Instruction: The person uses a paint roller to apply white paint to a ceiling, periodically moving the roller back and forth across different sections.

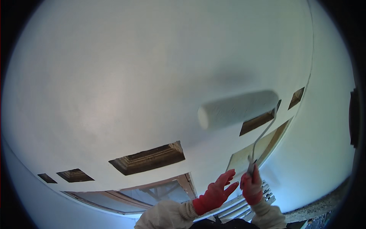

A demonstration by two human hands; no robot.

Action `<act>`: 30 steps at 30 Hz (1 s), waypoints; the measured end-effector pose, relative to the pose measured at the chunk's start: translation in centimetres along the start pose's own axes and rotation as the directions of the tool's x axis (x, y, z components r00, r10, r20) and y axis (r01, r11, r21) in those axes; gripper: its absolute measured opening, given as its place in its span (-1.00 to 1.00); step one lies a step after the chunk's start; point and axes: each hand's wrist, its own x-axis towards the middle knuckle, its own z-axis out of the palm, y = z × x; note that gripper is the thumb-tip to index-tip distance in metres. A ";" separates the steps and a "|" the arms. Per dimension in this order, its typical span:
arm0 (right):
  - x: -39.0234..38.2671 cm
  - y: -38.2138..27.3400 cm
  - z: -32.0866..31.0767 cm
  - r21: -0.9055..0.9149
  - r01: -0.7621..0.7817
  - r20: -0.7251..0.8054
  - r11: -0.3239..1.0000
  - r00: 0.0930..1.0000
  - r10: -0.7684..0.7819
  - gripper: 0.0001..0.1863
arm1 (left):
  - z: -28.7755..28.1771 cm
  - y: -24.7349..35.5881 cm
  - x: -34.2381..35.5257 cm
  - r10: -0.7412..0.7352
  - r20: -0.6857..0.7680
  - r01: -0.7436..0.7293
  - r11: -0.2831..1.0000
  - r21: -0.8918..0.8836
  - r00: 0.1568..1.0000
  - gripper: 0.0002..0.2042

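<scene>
Red-gloved right hand [252, 187] is gripping the handle of a paint roller [237, 109], fingers wrapped tight around it. The roller sleeve is lying against the white ceiling [133, 76], its long axis running left to right and tilting slightly up to the right, the wire frame dropping down to the fist. The left hand [215, 192] is hanging open, fingers spread, just beside the right, touching nothing.
</scene>
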 end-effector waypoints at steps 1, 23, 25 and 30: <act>-2.6 1.1 -0.1 -0.062 -0.075 0.029 0.995 0.997 0.077 -0.44 | 0.6 -1.6 0.0 -0.076 0.025 0.076 0.997 -0.021 0.997 -0.54; -13.3 17.1 0.7 -0.403 -0.307 0.268 0.862 0.861 0.432 -0.37 | 5.2 -26.4 -3.1 -0.673 0.115 0.627 0.596 -0.502 0.731 -0.81; -13.0 16.8 1.1 -0.375 -0.291 0.279 0.881 0.870 0.406 -0.34 | 4.7 -25.7 -3.0 -0.605 0.115 0.555 0.616 -0.559 0.788 -0.81; -9.1 11.4 2.4 -0.360 0.018 0.293 0.933 0.952 0.095 -0.43 | 2.4 -16.6 0.5 -0.447 0.123 0.413 0.641 -0.647 0.886 -0.78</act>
